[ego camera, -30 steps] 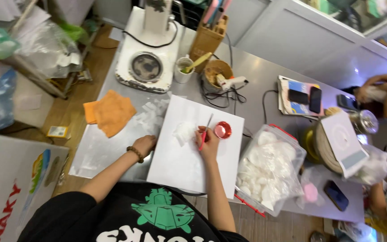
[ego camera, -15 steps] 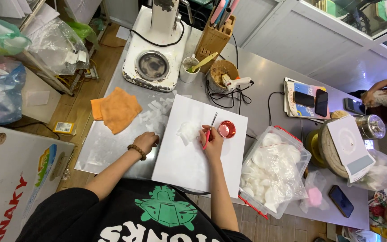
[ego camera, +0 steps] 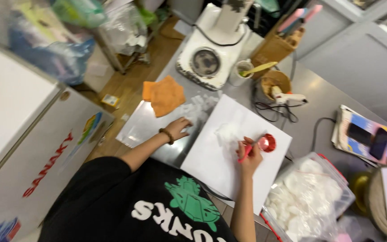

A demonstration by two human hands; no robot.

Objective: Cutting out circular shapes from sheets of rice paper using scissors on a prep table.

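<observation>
A white board (ego camera: 220,166) lies on the steel table in front of me. My right hand (ego camera: 250,154) rests on it and holds a thin red stick (ego camera: 247,151), its tip near a small red round container (ego camera: 267,143). A small white fluffy lump (ego camera: 227,132) sits on the board just left of that hand. My left hand (ego camera: 178,128), with a bead bracelet at the wrist, presses flat on the steel beside the board's left edge, holding nothing.
An orange cloth (ego camera: 164,95) lies left of the board. Behind stand a white machine (ego camera: 209,60), a cup with a spoon (ego camera: 242,74), a glue gun in a bowl (ego camera: 282,92). A plastic bag of white pads (ego camera: 307,199) sits right. Phones on a magazine (ego camera: 366,134) lie far right.
The view has swung and tilted to the left. Both hands keep their places on the board and the table; the red stick stays in my right hand.
</observation>
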